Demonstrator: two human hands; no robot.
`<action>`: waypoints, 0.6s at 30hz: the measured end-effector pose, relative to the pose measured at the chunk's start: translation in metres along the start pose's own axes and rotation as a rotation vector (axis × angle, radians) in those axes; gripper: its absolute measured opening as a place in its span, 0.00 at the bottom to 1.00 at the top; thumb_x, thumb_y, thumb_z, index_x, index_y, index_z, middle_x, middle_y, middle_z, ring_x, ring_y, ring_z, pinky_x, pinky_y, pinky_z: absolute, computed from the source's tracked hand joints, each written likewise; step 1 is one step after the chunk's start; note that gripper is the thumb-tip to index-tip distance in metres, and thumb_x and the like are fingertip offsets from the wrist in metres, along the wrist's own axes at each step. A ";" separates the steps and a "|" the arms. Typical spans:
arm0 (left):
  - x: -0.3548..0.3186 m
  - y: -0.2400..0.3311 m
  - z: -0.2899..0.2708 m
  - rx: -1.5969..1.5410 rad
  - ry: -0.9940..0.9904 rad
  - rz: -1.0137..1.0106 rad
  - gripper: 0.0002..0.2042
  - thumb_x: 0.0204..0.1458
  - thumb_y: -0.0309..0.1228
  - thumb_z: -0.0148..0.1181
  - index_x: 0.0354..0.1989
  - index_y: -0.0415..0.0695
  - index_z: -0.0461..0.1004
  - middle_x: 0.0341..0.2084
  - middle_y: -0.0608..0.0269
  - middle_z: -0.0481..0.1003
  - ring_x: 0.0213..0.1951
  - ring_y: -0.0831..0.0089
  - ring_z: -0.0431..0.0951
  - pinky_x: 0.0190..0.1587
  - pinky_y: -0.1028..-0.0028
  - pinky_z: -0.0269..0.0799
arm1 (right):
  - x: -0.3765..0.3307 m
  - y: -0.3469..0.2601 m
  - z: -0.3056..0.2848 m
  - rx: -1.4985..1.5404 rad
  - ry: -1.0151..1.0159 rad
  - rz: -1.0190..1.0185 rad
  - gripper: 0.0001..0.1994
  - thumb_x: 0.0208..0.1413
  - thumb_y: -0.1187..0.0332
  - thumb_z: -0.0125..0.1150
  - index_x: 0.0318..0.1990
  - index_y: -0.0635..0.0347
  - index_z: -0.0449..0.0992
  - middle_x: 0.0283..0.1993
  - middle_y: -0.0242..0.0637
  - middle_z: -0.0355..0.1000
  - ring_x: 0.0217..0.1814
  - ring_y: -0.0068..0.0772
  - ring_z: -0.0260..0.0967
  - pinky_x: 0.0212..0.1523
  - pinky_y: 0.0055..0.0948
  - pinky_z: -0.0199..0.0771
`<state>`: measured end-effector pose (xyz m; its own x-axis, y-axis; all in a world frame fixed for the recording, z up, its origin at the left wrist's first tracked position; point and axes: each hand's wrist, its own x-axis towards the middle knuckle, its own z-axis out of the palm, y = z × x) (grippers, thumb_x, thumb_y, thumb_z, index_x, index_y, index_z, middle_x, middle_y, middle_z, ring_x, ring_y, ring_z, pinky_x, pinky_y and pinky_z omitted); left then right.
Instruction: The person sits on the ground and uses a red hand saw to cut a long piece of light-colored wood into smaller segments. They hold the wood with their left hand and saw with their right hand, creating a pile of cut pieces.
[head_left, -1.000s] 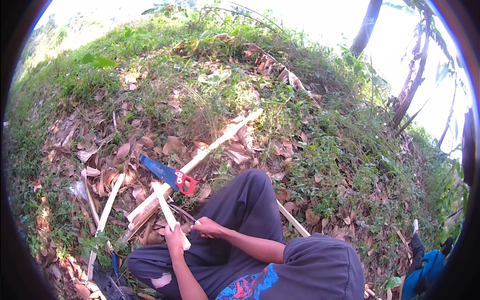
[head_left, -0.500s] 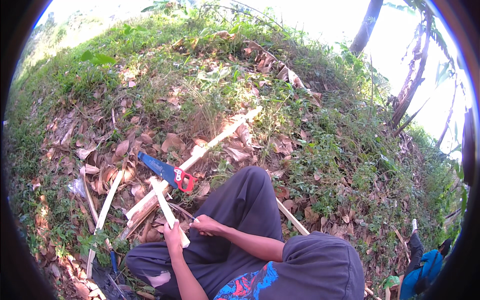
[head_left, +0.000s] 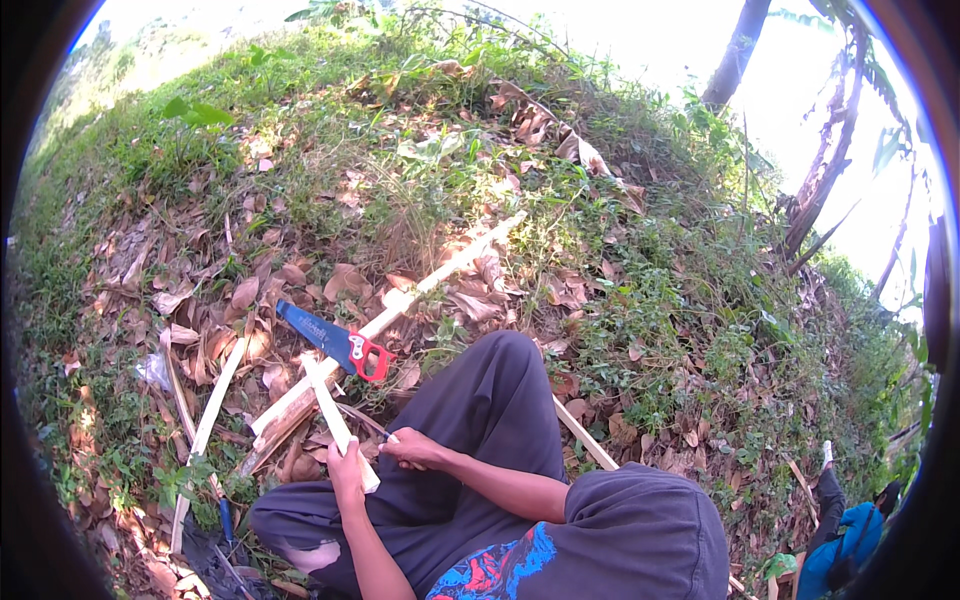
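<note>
My left hand (head_left: 346, 472) is closed round the lower end of a pale, stripped wooden stick (head_left: 329, 408), which slants up and away to the left. Close beside it, my right hand (head_left: 411, 450) grips a thin, dark, knife-like tool (head_left: 365, 420) that points toward the stick; its exact kind is too small to make out. Just beyond the stick, a handsaw (head_left: 318, 332) with a blue blade and red handle lies across a long pale pole (head_left: 415, 292). My bent legs in dark trousers (head_left: 480, 420) frame both hands.
Split wood strips (head_left: 212, 410) lie at left, near a blue-handled tool (head_left: 227, 520) and dark cloth or plastic (head_left: 205, 565). Another strip (head_left: 583, 432) emerges beyond my knee. Dry leaves and grass cover the slope. Another person in blue (head_left: 855, 540) is at the lower right; trees (head_left: 737, 55) stand behind.
</note>
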<state>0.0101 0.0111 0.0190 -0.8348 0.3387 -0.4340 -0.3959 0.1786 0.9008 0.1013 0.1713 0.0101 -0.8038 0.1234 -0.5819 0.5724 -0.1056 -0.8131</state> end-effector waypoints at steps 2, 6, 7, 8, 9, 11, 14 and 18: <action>0.001 -0.002 0.000 0.002 0.014 0.027 0.12 0.58 0.32 0.58 0.42 0.34 0.71 0.28 0.62 0.72 0.28 0.76 0.72 0.32 0.71 0.68 | 0.001 0.000 0.000 -0.009 -0.005 0.005 0.18 0.62 0.55 0.58 0.26 0.58 0.68 0.18 0.27 0.65 0.17 0.18 0.64 0.16 0.24 0.65; 0.003 -0.006 0.001 0.037 0.043 0.093 0.10 0.59 0.33 0.58 0.38 0.38 0.71 0.25 0.66 0.71 0.23 0.78 0.71 0.26 0.73 0.68 | 0.001 0.000 0.000 -0.030 -0.005 0.016 0.18 0.62 0.55 0.58 0.26 0.58 0.68 0.18 0.27 0.65 0.17 0.18 0.64 0.15 0.24 0.64; 0.002 -0.004 0.002 0.054 0.046 0.099 0.10 0.59 0.33 0.58 0.39 0.38 0.71 0.25 0.66 0.71 0.23 0.78 0.72 0.26 0.73 0.68 | 0.001 0.001 0.000 -0.023 -0.003 0.015 0.18 0.62 0.55 0.58 0.26 0.58 0.68 0.18 0.27 0.65 0.17 0.18 0.64 0.15 0.24 0.64; 0.002 -0.005 0.002 0.055 0.046 0.098 0.10 0.59 0.33 0.58 0.38 0.38 0.72 0.25 0.66 0.71 0.23 0.77 0.72 0.26 0.73 0.68 | 0.002 0.002 0.000 -0.016 -0.002 0.014 0.18 0.62 0.55 0.58 0.26 0.58 0.68 0.18 0.27 0.65 0.17 0.18 0.64 0.15 0.24 0.64; 0.002 -0.005 0.002 0.056 0.046 0.098 0.10 0.59 0.33 0.58 0.38 0.38 0.72 0.25 0.65 0.71 0.24 0.77 0.72 0.27 0.72 0.68 | 0.003 0.003 0.000 -0.010 -0.001 0.012 0.18 0.62 0.55 0.58 0.26 0.58 0.68 0.18 0.27 0.65 0.17 0.18 0.64 0.15 0.24 0.64; 0.004 -0.008 0.001 0.052 0.044 0.090 0.10 0.59 0.33 0.58 0.38 0.38 0.72 0.25 0.65 0.71 0.24 0.77 0.72 0.27 0.72 0.68 | 0.000 0.001 0.000 -0.003 0.001 0.012 0.18 0.62 0.55 0.58 0.26 0.58 0.68 0.18 0.27 0.65 0.17 0.18 0.64 0.16 0.24 0.64; 0.006 -0.010 -0.002 0.040 0.039 0.077 0.10 0.59 0.33 0.58 0.38 0.38 0.72 0.25 0.65 0.71 0.24 0.77 0.72 0.27 0.73 0.69 | -0.005 -0.007 0.002 -0.003 -0.001 0.012 0.18 0.62 0.55 0.58 0.26 0.58 0.68 0.18 0.27 0.65 0.17 0.18 0.64 0.16 0.24 0.64; 0.006 -0.011 -0.001 0.030 0.038 0.081 0.10 0.59 0.33 0.58 0.39 0.38 0.72 0.25 0.65 0.71 0.24 0.77 0.72 0.27 0.72 0.69 | -0.003 -0.004 0.001 0.000 -0.001 0.003 0.19 0.61 0.54 0.59 0.26 0.58 0.68 0.18 0.27 0.65 0.17 0.17 0.64 0.16 0.23 0.64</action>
<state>0.0092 0.0102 0.0065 -0.8779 0.3179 -0.3581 -0.3149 0.1802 0.9319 0.1013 0.1703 0.0158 -0.8025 0.1219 -0.5840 0.5745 -0.1059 -0.8116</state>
